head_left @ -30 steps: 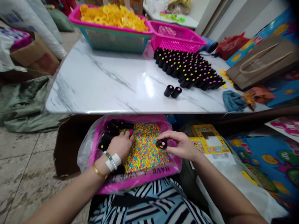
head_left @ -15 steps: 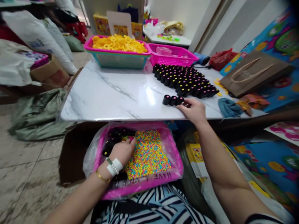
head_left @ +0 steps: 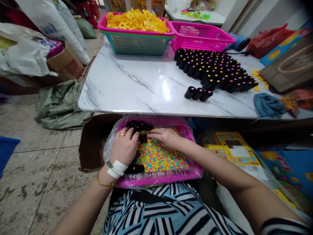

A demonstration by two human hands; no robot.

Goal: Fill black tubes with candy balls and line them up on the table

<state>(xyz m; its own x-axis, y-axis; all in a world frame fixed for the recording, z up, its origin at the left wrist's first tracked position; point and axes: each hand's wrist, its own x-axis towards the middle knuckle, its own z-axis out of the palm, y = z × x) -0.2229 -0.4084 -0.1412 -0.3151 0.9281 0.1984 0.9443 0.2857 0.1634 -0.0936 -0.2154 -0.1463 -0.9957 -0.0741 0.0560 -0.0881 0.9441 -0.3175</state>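
Observation:
My left hand (head_left: 124,146) bends over the left part of a pink basket (head_left: 195,174) lined with clear plastic. Its curled fingers are at a small black cylinder (head_left: 142,138) and appear to grip it, the fingertips partly hidden. From the right, my right hand (head_left: 167,138) reaches in with fingers pressed together at that cylinder; anything between them is too small to make out. Colourful little beads (head_left: 163,156) fill the basket beside more black cylinders (head_left: 137,125). On the table, three black cylinders (head_left: 197,94) with pink tops stand in a short row.
A block of many black cylinders (head_left: 215,68) with pink or yellow tops stands on the marble-patterned table (head_left: 127,88). Behind are a basket of yellow plastic pieces (head_left: 139,23) and a pink basket (head_left: 202,36). A cardboard box (head_left: 91,147) sits below left.
My right hand has left the row of three cylinders on the table and come down into the bead basket. My left hand has stayed in the basket, its fingers shifting. The view has tilted down.

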